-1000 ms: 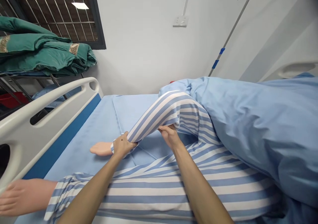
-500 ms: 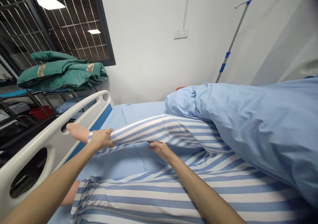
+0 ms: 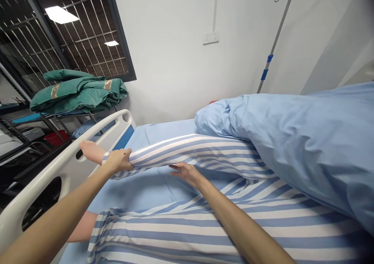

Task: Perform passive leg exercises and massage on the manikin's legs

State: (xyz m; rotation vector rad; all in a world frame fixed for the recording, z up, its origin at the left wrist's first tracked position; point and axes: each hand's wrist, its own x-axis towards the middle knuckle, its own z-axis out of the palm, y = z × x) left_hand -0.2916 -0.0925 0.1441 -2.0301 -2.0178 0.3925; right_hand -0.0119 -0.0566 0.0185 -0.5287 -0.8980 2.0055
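Note:
Two legs in blue-and-white striped trousers lie along the bed, their feet toward the footboard. My left hand [image 3: 119, 160] is wrapped around the far leg [image 3: 181, 149] just above the ankle, over the trouser cuff. This leg is raised off the sheet, and its bare foot [image 3: 91, 151] reaches to the footboard. Under the same leg, near the knee, is my right hand [image 3: 187, 173], palm up with fingers stretched out; part of it is hidden beneath the cloth. The near leg [image 3: 175, 232] rests on the light blue sheet [image 3: 137, 192], below both my forearms.
A white footboard [image 3: 67, 155] closes the bed's left end. A bunched blue quilt [image 3: 280, 139] covers the upper body at right. Behind it stands an IV pole [image 3: 271, 49] by the wall. Folded green bedding [image 3: 78, 92] sits on a rack under the barred window.
My right hand has shifted slightly left beneath the raised leg. The cloth around the knee looks smoother. My left hand keeps its hold near the ankle. The camera view has tilted a little.

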